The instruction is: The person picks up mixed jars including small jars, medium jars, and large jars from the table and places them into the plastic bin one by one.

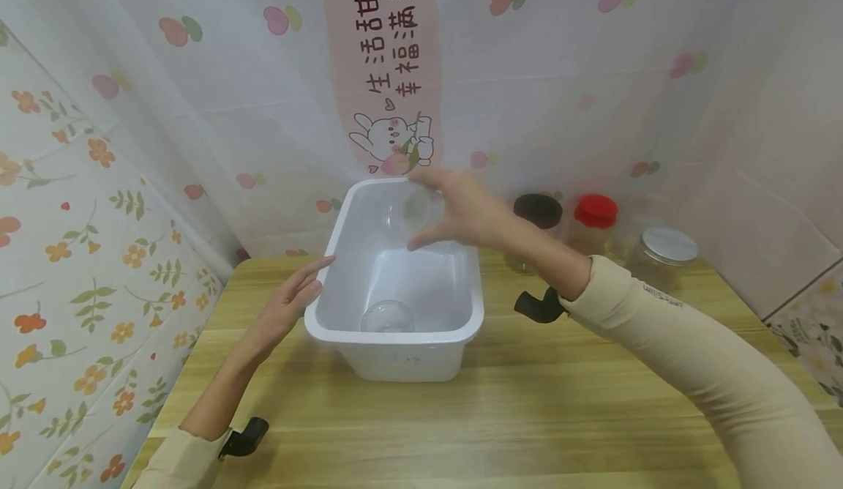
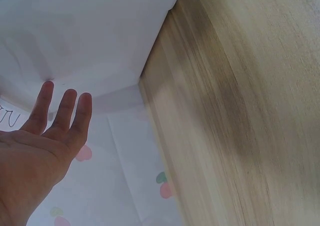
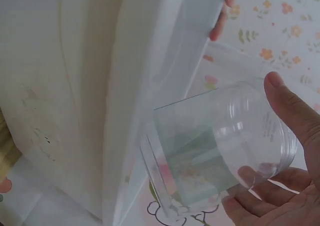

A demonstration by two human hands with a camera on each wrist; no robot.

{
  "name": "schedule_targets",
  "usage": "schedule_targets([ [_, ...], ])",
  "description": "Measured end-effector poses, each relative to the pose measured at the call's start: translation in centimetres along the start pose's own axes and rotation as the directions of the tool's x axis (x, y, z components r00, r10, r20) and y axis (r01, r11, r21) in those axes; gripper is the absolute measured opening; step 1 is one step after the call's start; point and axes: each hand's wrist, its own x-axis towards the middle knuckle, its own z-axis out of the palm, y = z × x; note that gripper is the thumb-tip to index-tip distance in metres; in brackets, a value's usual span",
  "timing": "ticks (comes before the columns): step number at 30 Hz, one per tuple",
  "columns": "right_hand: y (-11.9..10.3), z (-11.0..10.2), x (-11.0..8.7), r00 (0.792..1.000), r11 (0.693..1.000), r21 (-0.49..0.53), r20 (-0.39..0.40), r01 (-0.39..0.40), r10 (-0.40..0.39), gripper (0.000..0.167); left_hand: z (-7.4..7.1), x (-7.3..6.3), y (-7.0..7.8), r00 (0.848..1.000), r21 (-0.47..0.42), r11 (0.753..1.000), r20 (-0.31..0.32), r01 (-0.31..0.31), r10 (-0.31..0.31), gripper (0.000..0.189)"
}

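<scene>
My right hand (image 1: 476, 212) grips a clear jar (image 1: 407, 214) by one end, over the far part of a white plastic tub (image 1: 395, 337). In the right wrist view the thumb and fingers of that hand (image 3: 297, 193) are round the end of the jar (image 3: 195, 146), which is see-through with a pale green label and lies tilted. Another clear round container (image 1: 388, 317) sits in the near end of the tub. My left hand (image 1: 290, 302) touches the tub's left rim; the left wrist view shows its fingers (image 2: 66, 109) stretched out against the tub's outer side (image 2: 95, 31).
To the right at the back stand several clear jars: one with a black lid (image 1: 538, 211), one with a red lid (image 1: 596, 211), one with a silver lid (image 1: 669, 246). A wooden table (image 1: 500, 416) lies beneath everything. Patterned curtains (image 1: 560, 72) hang behind and at the sides.
</scene>
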Motion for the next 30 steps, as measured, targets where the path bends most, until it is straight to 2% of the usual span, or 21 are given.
schedule_targets([
  [4,-0.1,0.8,0.5,0.998,0.999,-0.045,0.066,-0.012,0.015,0.107,0.0,0.1,0.1,1.000,0.002,1.000,-0.002,0.002,-0.002,0.047],
  [9,0.6,1.6,0.6,0.987,0.998,-0.014,0.148,0.058,-0.055,0.134,0.1,0.0,0.2,1.000,-0.001,1.000,-0.008,0.015,-0.015,0.048],
  [11,1.0,1.4,0.3,0.986,0.997,0.020,0.152,0.070,-0.072,0.141,0.2,0.0,0.3,1.000,0.002,1.000,-0.009,0.012,-0.012,0.048],
  [14,1.8,0.9,-0.3,0.989,0.995,0.070,0.122,0.069,-0.077,0.142,0.2,0.1,0.3,1.000,0.002,1.000,-0.011,0.005,-0.005,0.048],
  [21,3.7,-1.0,-2.7,0.998,0.982,0.191,0.067,0.001,-0.014,0.128,0.3,0.2,0.4,1.000,-0.023,1.000,-0.012,0.001,-0.001,0.047],
  [26,5.6,-1.4,-3.9,1.000,0.957,0.290,0.009,0.013,-0.016,0.105,0.4,0.2,0.4,1.000,-0.018,1.000,-0.007,0.008,-0.008,0.047],
  [30,6.9,-1.6,-4.9,0.999,0.952,0.305,-0.047,-0.004,0.019,0.083,0.5,0.1,0.3,1.000,-0.004,1.000,-0.006,0.010,-0.010,0.047],
])
